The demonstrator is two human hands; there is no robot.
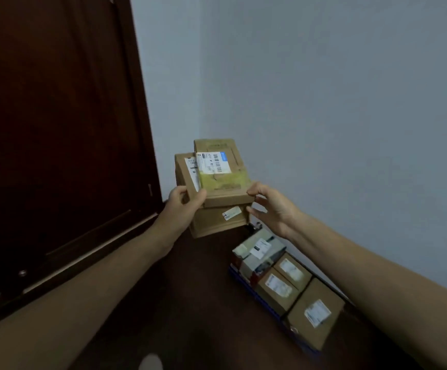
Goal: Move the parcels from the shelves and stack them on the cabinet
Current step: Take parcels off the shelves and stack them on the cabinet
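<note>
Head camera view, looking forward and down. Two bare forearms reach out to a small stack (214, 198) of cardboard parcels in the middle of the picture.

The top box (221, 169) carries a white barcode label with a blue patch and a strip of yellowish tape. It sits on a lower box (217, 225), which sticks out to the left and has a small white label on its near face.

The left hand (183, 206) grips the left side of the stack, with its thumb curled over the near left corner of the top box. The right hand (270, 206) pinches the near right corner of the top box between thumb and forefinger, and its other fingers touch the right edge of the lower box. Whether the stack rests on the dark brown surface (190, 289) below it or is lifted clear cannot be told.

Left of the stack stands a tall dark wooden panel (56, 129). Behind and right of it is a pale grey-blue wall (324, 89).

Below and right of the stack, a row of parcels runs along the wall: a grey-white parcel (257, 252) first, then brown boxes (316, 313) with white labels.
</note>
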